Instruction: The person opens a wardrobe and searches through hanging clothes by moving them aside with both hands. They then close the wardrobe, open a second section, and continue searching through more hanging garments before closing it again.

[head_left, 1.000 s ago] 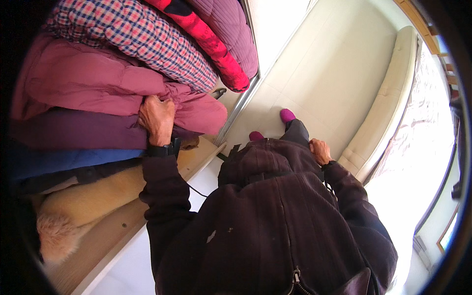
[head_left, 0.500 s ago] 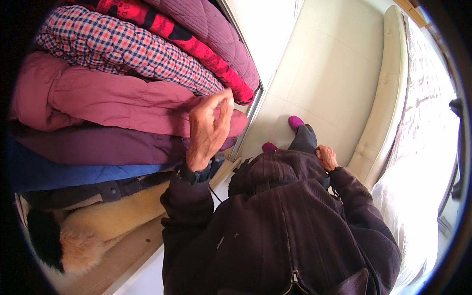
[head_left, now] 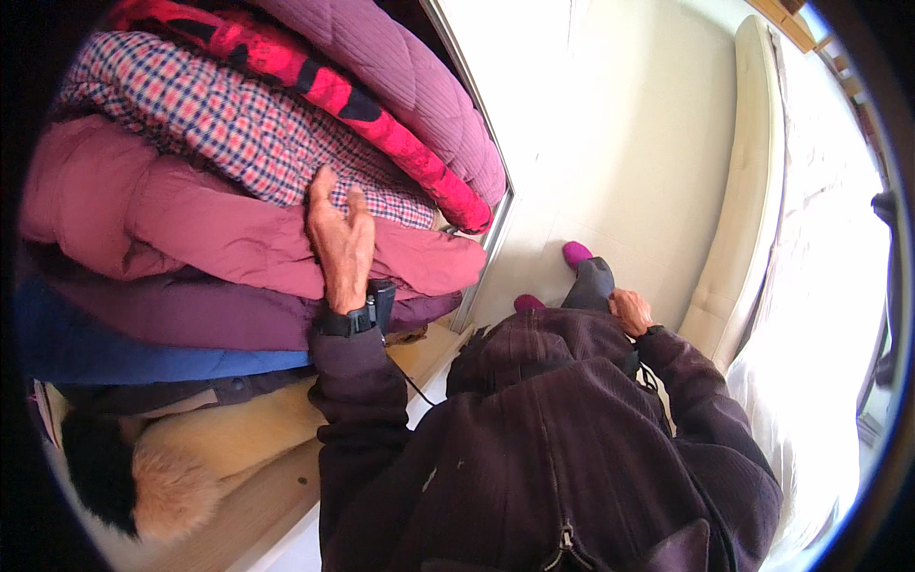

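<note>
My left hand [head_left: 341,238] lies across the sleeve of a dusty-pink padded jacket [head_left: 219,238]. Its thumb and forefinger are apart, their tips against a plaid quilted garment [head_left: 229,105]; the other fingers are mostly hidden. Both garments hang in a row at the left, side by side. Just under my left wrist is a plum garment [head_left: 191,310], followed by a blue one [head_left: 143,343]. At my dark trouser leg [head_left: 593,283] rests my right hand [head_left: 631,312], fingers curled and their tips hidden.
Beyond the plaid piece hang a red-and-black garment [head_left: 329,91] and a purple quilted one [head_left: 410,76]. Tan fur trim [head_left: 176,491] lies low over a wooden board [head_left: 276,496]. A cream padded bed edge [head_left: 729,210] runs along the right, past the pale floor [head_left: 639,143].
My left hand has moved left and slightly down, away from the sleeve end and onto the pink and plaid garments. The plaid garment is pressed in there. My right hand stays at my leg.
</note>
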Tool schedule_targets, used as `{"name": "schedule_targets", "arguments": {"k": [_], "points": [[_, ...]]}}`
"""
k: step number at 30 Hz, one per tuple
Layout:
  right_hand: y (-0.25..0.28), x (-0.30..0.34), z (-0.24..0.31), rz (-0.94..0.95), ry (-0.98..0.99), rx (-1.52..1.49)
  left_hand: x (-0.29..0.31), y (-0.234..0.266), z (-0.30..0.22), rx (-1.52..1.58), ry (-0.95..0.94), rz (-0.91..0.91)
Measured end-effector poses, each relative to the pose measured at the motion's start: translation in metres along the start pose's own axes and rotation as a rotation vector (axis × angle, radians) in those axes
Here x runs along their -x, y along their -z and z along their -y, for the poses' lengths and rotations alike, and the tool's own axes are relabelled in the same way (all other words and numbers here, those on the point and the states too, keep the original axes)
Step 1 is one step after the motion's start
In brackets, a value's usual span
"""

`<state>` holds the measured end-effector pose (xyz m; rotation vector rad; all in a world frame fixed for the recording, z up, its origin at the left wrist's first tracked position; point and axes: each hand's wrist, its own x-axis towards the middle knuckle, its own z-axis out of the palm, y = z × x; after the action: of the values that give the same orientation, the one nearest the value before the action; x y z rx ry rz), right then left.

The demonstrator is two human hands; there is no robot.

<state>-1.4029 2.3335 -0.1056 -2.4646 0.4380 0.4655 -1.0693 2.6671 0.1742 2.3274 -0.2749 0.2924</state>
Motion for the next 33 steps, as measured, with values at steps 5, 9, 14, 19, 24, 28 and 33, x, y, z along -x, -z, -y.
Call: {"name": "schedule_targets", "arguments": {"k": [5,9,14,19,24,28,33], "points": [[0.083,-0.067,0.126,-0.316,0.413,-0.233,0.002,-0.001,-0.003,0.101,0.018,0.022],[0.152,-0.119,0.252,-0.600,0.736,-0.396,0.001,-0.001,-0.005,0.186,0.046,0.004],[0.182,-0.163,0.339,-0.601,0.701,-0.401,0.003,-0.002,-0.016,0.281,0.139,0.006],[0.163,-0.180,0.376,-0.482,0.621,-0.523,0.001,-0.008,-0.019,0.453,0.234,-0.038],[0.127,-0.168,0.391,-0.453,0.874,-0.506,-0.008,-0.007,-0.024,0.352,0.177,-0.096],[0.126,-0.162,0.386,-0.397,0.929,-0.471,-0.003,-0.005,-0.038,0.338,0.124,-0.095],[0.134,-0.156,0.388,-0.419,0.999,-0.401,-0.005,-0.006,-0.036,0.297,0.273,-0.150]]}}
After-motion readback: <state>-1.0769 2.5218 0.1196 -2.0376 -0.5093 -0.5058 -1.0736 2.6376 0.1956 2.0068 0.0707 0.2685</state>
